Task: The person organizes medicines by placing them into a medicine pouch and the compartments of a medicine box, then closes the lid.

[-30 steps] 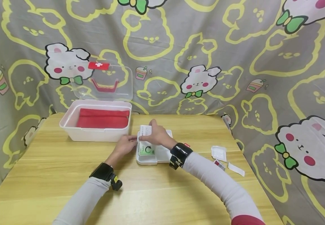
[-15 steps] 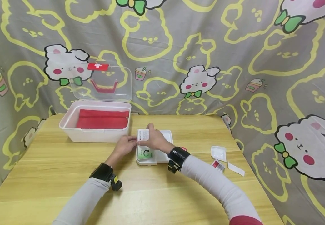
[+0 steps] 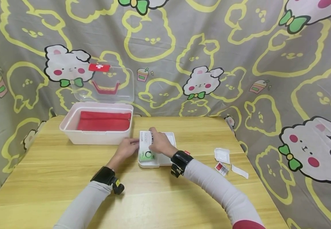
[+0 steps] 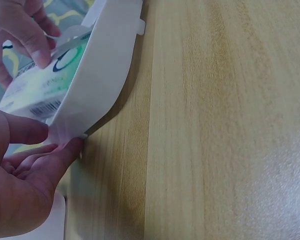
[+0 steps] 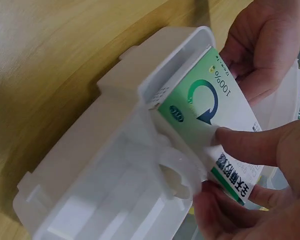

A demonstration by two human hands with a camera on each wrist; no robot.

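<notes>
A white and green medicine box (image 3: 144,147) lies in the left part of a white plastic tray (image 5: 190,40), partly below the rim and slightly tilted in the right wrist view. My right hand (image 3: 161,144) pinches the box by its right side. Its thumb (image 5: 250,145) is on the printed face, with the fingers at the edge. My left hand (image 3: 126,149) grips the tray's left end, thumb inside and fingers (image 4: 55,160) against the outer wall. In the right wrist view, a clear curved plastic piece (image 5: 182,167) stands in the tray beside the box.
Left of the tray, a white first-aid box (image 3: 96,137) has its clear lid (image 3: 125,86) raised and a red pouch (image 3: 105,121) inside. To the right lie a white packet (image 3: 222,155), a small red and white sachet (image 3: 221,169) and a white strip (image 3: 240,171).
The medicine box has shifted slightly left in the tray. My right hand's thumb has slid from across its face to its right side, uncovering more print. My left hand has stayed put.
</notes>
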